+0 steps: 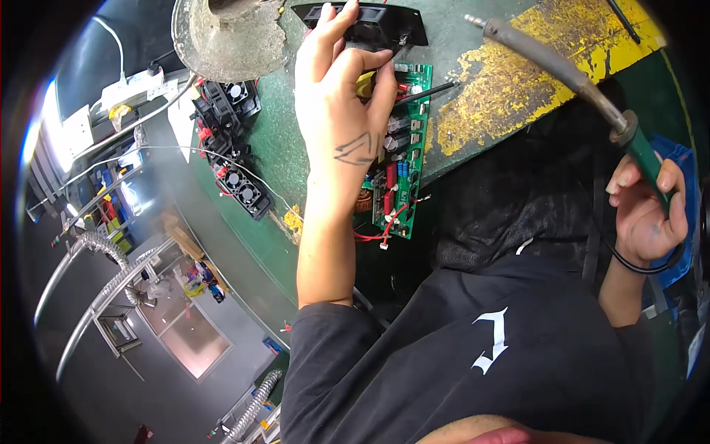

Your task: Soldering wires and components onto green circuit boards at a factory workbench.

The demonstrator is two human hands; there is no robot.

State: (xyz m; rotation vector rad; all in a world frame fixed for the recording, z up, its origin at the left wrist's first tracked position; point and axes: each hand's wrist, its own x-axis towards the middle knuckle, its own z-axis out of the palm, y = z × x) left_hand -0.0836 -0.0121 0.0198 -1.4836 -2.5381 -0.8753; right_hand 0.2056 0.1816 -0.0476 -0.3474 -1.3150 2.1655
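My right hand is wrapped round the green handle of a soldering iron, its metal shaft and tip slanting up to the left over the table. My left hand is closed at a black plastic panel at the top, some fingers over its edge and others bent in front of it. Below those fingers lies a green circuit board with capacitors, a copper coil and red wires ending in a small white plug. The left hand and wrist cover part of the board. The iron's tip is apart from both panel and board.
Left of my left arm, several black housings with small fans lie on the green table. A grey dish-like metal piece stands behind them. Worn yellow paint marks the table's right part. A black cable hangs by my right wrist.
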